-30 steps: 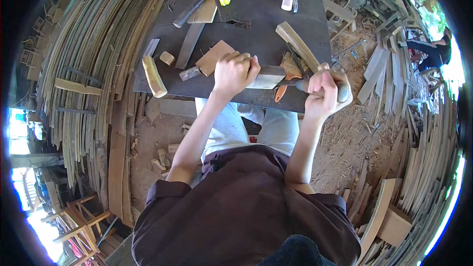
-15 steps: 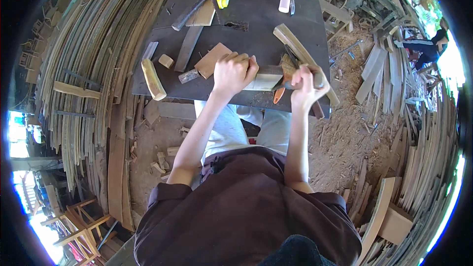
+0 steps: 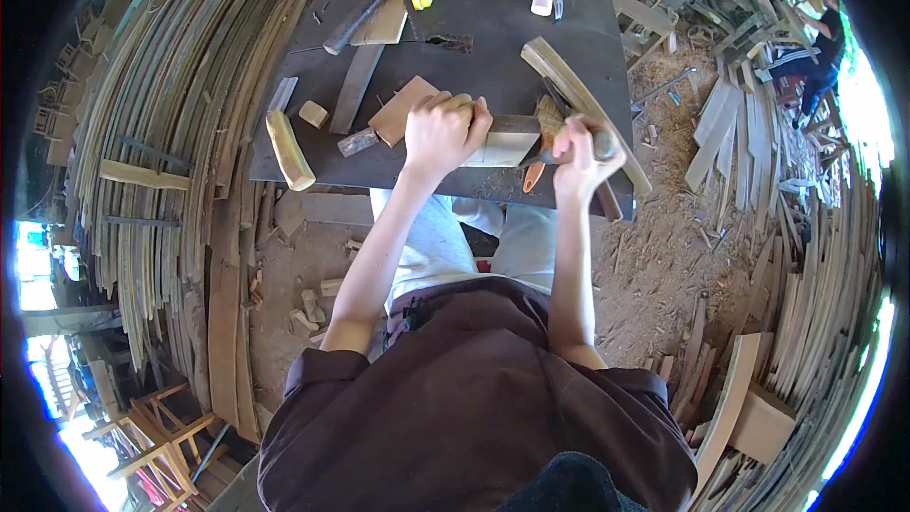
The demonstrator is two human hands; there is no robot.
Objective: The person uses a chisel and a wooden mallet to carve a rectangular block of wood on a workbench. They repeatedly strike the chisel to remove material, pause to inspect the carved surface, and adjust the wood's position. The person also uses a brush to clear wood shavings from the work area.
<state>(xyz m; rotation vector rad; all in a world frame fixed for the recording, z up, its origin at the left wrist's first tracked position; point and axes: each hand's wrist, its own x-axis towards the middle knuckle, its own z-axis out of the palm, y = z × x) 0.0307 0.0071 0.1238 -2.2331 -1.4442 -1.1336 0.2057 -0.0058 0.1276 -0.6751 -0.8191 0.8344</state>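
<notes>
Right hand (image 3: pixel 580 163), around a handle (image 3: pixel 605 144), nearer the wooden block (image 3: pixel 507 146) than before.

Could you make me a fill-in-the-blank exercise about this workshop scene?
1. The left grip holds a block made of ____.
2. The right grip holds a tool by its rounded ____.
3. The brush-like item beside the block has an end coloured ____.
4. The person in the background is on the picture's ____ side.

Missing words: wood; handle; orange; right.

Dark maroon shirt (image 3: pixel 445 370) — short, loose sleeves (image 3: pixel 327 374) — pale grey trousers (image 3: pixel 441 239)
</notes>
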